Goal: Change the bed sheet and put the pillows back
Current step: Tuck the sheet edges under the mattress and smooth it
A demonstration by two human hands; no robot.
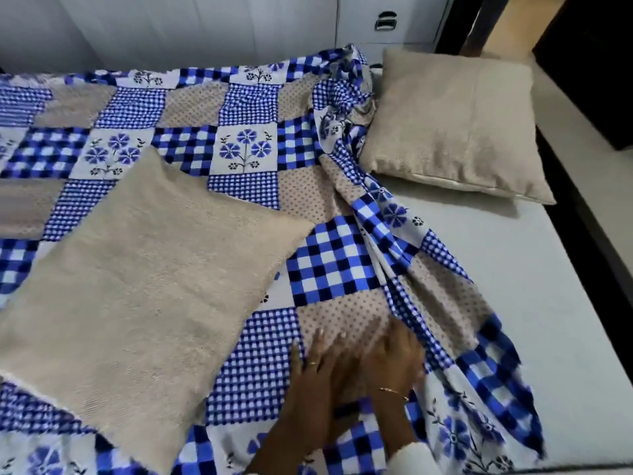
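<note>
While one pillow (137, 279) lies left of my hands on the sheet (246, 125), my left hand (317, 366) and right hand (394, 359) press it with flat, spread fingers, its bunched edge still needing pulling rightward over the bare mattress (531, 269).

The room has soft, even light with no glare. The right pillow (455, 125) throws a faint shadow on the bare mattress (534, 286). Both hands (359, 361) are smeared by motion blur. The whole picture is a little soft, and straight edges bend near the borders. The top right corner is dark.
</note>
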